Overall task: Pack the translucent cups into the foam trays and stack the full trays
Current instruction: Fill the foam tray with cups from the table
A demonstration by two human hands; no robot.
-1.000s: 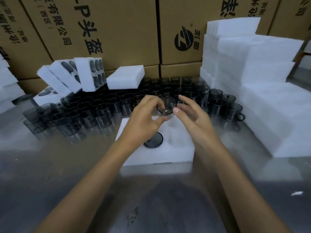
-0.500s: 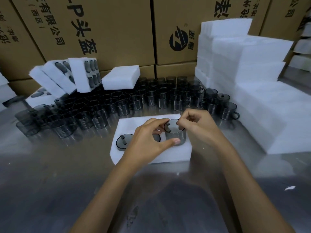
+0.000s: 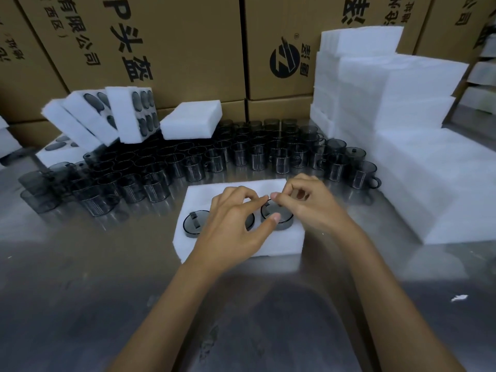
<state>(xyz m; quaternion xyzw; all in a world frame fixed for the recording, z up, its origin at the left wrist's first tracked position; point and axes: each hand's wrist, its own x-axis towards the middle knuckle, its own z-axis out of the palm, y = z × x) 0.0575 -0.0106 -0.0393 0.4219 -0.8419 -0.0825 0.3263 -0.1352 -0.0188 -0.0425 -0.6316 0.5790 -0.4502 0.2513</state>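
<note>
While my grip: both hands work one smoky translucent plastic cup (image 3: pixel 277 217), which is sinking into the right-hand pocket of the near row of the flat white foam tray (image 3: pixel 239 189) in front of me.
Left hand (image 3: pixel 236 226): thumb tip lies on the cup's near rim, forefinger reaches over to its far rim; the fingers curl round it.
Right hand (image 3: pixel 303 202): fingertips are pinched at the far rim, meeting my left forefinger there.
Cup: most of it is down in the foam, the rim standing just proud, so it is not yet flush.
Step in hand: I judge this to be seating the third cup of this tray.
Tray: it lies on the grey metal counter (image 3: pixel 80 291); a seated cup (image 3: pixel 193 220) fills the left pocket, and another is mostly hidden under my left hand. The far row looks unfilled, though my hands cover part of it.
Next move: an even downward press, then letting go and reaching for another cup.
Supply: the crowd of loose dark cups (image 3: pixel 214 157) stands just behind the tray.
Filled trays (image 3: pixel 107 114): they lean at the far left.
Blank foam blocks (image 3: pixel 389 84): these are stacked on the right.
</note>
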